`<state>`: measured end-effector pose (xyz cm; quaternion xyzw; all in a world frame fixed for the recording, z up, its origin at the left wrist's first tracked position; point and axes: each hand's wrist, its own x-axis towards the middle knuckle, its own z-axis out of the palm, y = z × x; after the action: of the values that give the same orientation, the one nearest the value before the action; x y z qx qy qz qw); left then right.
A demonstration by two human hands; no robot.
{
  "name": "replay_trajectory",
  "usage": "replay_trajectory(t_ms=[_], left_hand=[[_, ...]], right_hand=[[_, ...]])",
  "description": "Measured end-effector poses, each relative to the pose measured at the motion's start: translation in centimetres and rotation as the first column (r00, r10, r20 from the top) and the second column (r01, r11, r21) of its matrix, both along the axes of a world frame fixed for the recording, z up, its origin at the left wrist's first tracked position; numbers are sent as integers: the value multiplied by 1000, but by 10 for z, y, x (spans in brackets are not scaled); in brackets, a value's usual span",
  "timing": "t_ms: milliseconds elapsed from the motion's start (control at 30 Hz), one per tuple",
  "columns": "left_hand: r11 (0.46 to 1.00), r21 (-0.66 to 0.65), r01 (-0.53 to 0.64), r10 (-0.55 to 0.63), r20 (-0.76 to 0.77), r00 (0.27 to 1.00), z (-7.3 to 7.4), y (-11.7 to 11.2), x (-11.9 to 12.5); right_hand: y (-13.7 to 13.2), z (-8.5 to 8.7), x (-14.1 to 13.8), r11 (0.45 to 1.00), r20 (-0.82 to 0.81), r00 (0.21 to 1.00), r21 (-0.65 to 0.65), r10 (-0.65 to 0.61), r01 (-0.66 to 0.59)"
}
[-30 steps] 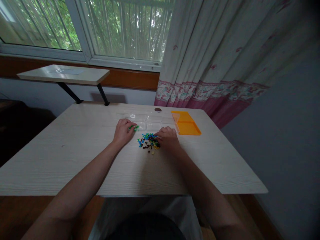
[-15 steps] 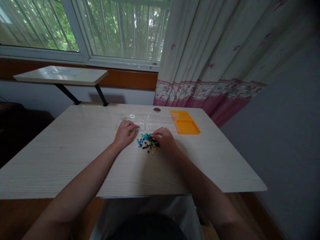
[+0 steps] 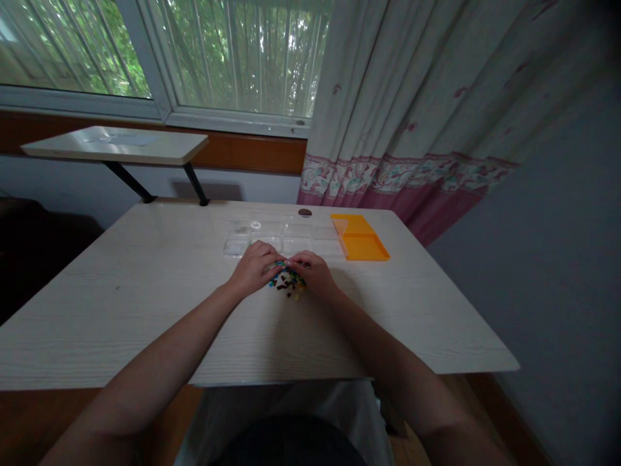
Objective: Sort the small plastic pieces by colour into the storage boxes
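A small pile of tiny coloured pieces [image 3: 287, 285], blue, green, dark brown and yellow, lies on the light wooden table [image 3: 169, 304]; they look like toy building bricks. My left hand [image 3: 257, 266] is at the pile's left far side, fingers closed in a pinch. From the right, my right hand [image 3: 314, 273] covers part of the pile, thumb and fingers pinched too. The fingertips of both hands nearly meet over the pile's far edge. Whatever sits between them is too small to make out. Just beyond the hands lies a clear plastic compartment box [image 3: 297, 244].
An orange plastic tray [image 3: 363, 246] lies right of the clear box, touching or overlapping its end. A dark round disc [image 3: 305, 213] is set near the table's back edge. At the back left stands a raised shelf [image 3: 116, 147] on black legs. A curtain [image 3: 388, 129] hangs behind.
My left hand has moved right and nearer, from the clear box's front edge to the pile, uncovering the box's left compartments. My right hand has shifted only slightly at the pile.
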<state>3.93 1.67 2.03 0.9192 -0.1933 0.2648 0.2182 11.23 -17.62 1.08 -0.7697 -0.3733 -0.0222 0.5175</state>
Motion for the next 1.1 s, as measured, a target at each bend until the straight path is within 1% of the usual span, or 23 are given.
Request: replay_trajectory(t_ms=[133,233,333,400,500,600,700,900,1100], left_hand=[[1000,3,-9,8,17,1000,-1,1,1],[999,-9,-40,41,44,998,-2,2,1],[991,-49,-125,128,60,990,-1,6,2],[976,-75,-204,209,63,976,-1,11,3],[945,-104,-309,317,60,947,-2,18,6],[923,-125,-364,372,50,927,-4,24,8],[916,-135,-377,386,43,922,-4,26,8],[917,-134,-376,384,40,922,-4,24,8],[916,-138,-375,384,40,922,-3,25,7]], right_hand=[[1,-1,1,1000,11,1000,8,15,-15],[-1,-1,3,1000,48,999,-7,-17,17],[-3,0,5,988,181,980,-111,-86,107],[-4,1,3,960,284,953,-221,-107,174],[-2,2,-4,907,371,925,-356,-86,227],[2,5,-13,878,432,901,-418,-34,233],[3,8,-17,854,469,883,-455,-12,253],[-1,13,-14,810,487,873,-503,-24,303],[2,12,-15,820,518,856,-490,1,296]])
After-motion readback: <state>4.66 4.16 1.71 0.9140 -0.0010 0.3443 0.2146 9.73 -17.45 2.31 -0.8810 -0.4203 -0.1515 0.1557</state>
